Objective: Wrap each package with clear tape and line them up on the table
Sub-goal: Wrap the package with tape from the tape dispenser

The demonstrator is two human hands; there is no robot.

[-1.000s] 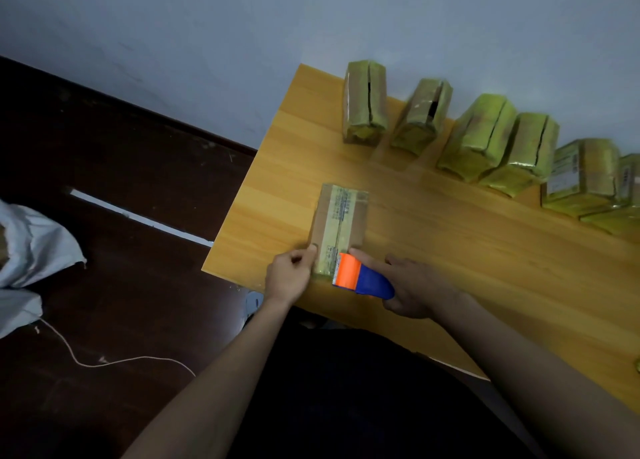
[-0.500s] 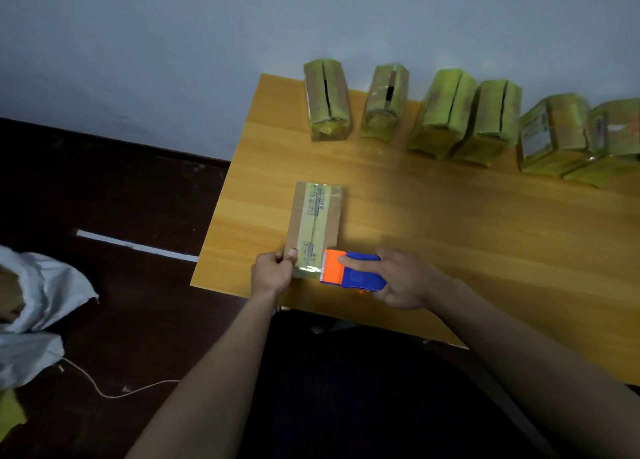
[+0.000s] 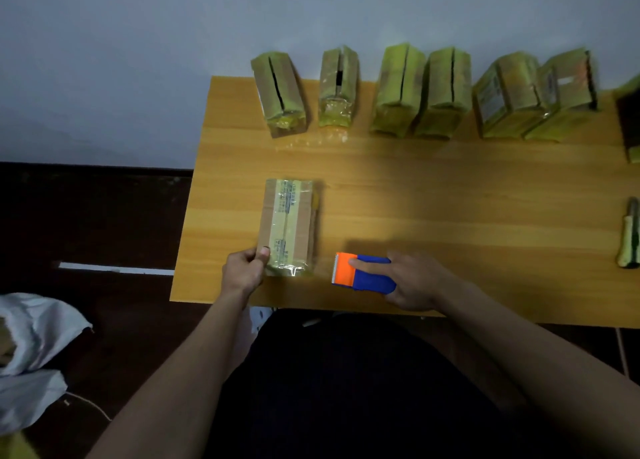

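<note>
Head view: package lies flat near table front-left edge, left hand pinching its near corner. Right hand clamps blue-orange tape dispenser just right of it. 6 wrapped packages line the far edge.

2 bare forearms reach in from the lower edge, with no sleeves showing, and the left hand and right hand wear no gloves, rings or watch. Dark clothing covers the lap.
</note>
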